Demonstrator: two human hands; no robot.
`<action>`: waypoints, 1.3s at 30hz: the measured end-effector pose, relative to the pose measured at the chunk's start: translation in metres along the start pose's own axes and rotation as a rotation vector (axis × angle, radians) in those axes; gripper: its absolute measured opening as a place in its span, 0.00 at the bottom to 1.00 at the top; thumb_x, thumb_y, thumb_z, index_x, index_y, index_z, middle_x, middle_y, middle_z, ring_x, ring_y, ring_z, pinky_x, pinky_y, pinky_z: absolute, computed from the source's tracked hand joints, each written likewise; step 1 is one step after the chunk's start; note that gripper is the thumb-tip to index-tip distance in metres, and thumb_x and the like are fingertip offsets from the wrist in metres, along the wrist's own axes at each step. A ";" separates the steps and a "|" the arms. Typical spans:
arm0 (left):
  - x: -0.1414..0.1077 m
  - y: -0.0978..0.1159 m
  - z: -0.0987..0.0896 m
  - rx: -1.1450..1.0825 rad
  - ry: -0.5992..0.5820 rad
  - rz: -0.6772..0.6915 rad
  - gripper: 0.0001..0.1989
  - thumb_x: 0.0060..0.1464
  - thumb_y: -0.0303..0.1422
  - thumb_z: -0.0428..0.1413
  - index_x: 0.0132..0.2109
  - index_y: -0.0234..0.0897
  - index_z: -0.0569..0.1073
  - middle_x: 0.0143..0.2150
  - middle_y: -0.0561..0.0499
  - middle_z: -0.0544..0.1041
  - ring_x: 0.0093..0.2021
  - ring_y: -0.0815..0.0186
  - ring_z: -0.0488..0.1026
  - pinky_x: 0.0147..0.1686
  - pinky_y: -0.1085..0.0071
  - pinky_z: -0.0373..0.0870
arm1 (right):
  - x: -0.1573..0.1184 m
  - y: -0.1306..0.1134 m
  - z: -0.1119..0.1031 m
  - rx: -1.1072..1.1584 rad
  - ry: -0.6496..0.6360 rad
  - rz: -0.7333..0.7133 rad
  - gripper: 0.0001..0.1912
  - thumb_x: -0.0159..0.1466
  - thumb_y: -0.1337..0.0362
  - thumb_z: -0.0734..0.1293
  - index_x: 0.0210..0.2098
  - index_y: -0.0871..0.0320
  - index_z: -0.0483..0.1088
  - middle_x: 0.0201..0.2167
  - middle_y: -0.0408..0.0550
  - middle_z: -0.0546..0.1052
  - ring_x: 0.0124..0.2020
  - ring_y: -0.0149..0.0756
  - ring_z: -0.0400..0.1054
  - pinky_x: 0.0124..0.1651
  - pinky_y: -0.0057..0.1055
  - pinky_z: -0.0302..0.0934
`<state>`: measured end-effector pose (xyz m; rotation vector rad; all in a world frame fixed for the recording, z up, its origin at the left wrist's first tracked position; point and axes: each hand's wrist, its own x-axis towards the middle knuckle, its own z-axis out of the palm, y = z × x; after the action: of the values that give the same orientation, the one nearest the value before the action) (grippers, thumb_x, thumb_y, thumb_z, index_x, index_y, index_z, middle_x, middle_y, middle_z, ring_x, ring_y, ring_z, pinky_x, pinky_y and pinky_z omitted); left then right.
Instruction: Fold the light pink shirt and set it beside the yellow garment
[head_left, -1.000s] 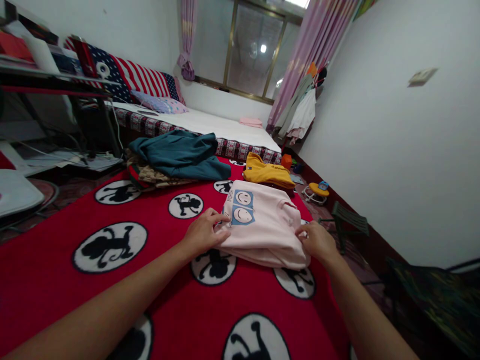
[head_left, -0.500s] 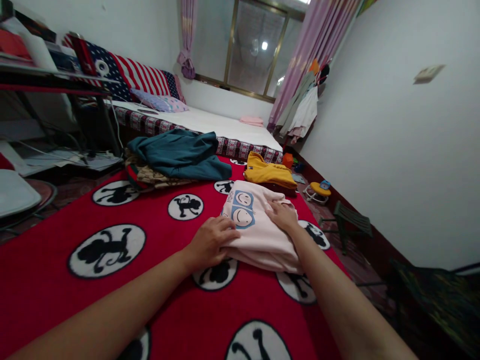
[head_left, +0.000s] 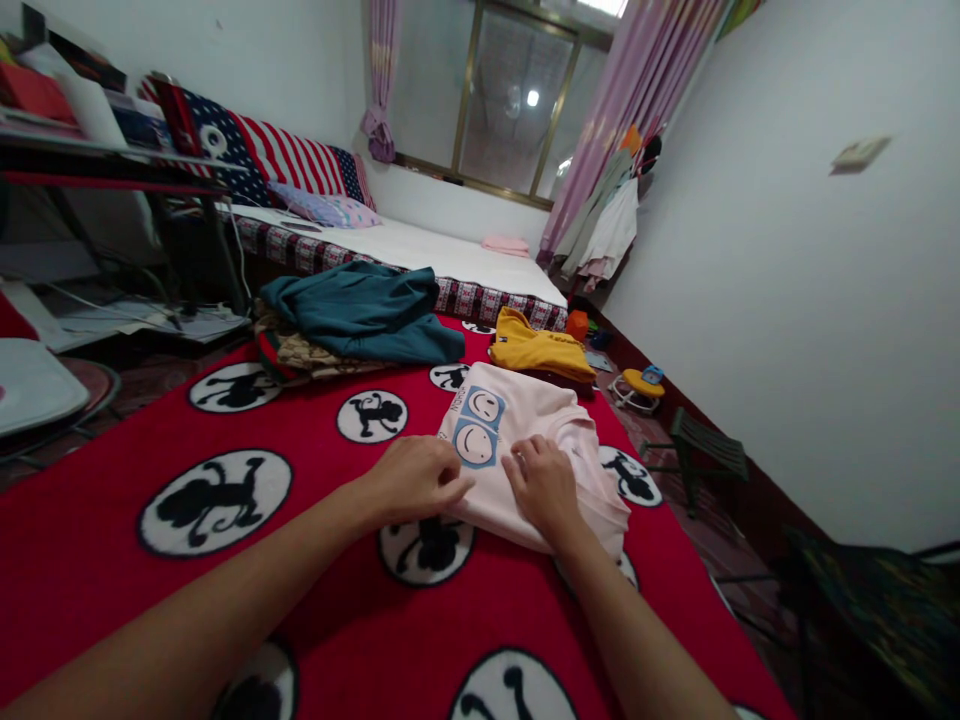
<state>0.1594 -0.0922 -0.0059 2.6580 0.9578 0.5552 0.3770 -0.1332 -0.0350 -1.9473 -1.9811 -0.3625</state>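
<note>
A folded pale pink shirt with a blue smiling-face print lies on the red blanket. At the shirt's near left edge is my left hand, its fingers bent and thumb apart, gripping nothing that shows. My right hand is over the middle of the shirt with spread, slightly curled fingers. The neckline faces right, flat and uncovered. Just behind the shirt is a folded yellow garment on top of a dark one.
A teal garment is heaped over a brown patterned one at the back left. Behind stands a bed below the window. A desk is at the left; a green folding stool and yellow stool stand right.
My right hand has moved left and nearer, off the shirt's right part. The neckline now shows and the right side lies flatter. My left hand has shifted slightly left.
</note>
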 end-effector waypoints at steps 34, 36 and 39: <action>0.127 -0.031 0.085 0.144 0.155 -0.300 0.30 0.61 0.48 0.45 0.65 0.41 0.64 0.68 0.41 0.60 0.69 0.49 0.52 0.65 0.51 0.47 | 0.064 0.058 0.048 -0.077 -0.259 0.153 0.30 0.70 0.50 0.52 0.69 0.49 0.49 0.71 0.48 0.49 0.71 0.44 0.41 0.67 0.52 0.40; 0.123 -0.034 0.083 0.126 0.127 -0.274 0.30 0.61 0.49 0.46 0.66 0.42 0.63 0.69 0.42 0.58 0.70 0.49 0.50 0.66 0.51 0.46 | 0.063 0.059 0.048 -0.080 -0.264 0.160 0.30 0.70 0.50 0.52 0.69 0.49 0.49 0.71 0.47 0.49 0.71 0.43 0.41 0.68 0.51 0.40; 0.113 -0.037 0.080 0.092 0.088 -0.248 0.32 0.59 0.50 0.48 0.67 0.44 0.61 0.71 0.44 0.54 0.71 0.50 0.46 0.67 0.52 0.45 | 0.062 0.054 0.041 -0.083 -0.286 0.186 0.30 0.70 0.52 0.53 0.69 0.52 0.50 0.71 0.48 0.49 0.71 0.43 0.42 0.68 0.50 0.39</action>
<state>0.2533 0.0004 -0.0611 2.5567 1.3459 0.5860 0.4276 -0.0586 -0.0500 -2.3255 -1.9532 -0.1262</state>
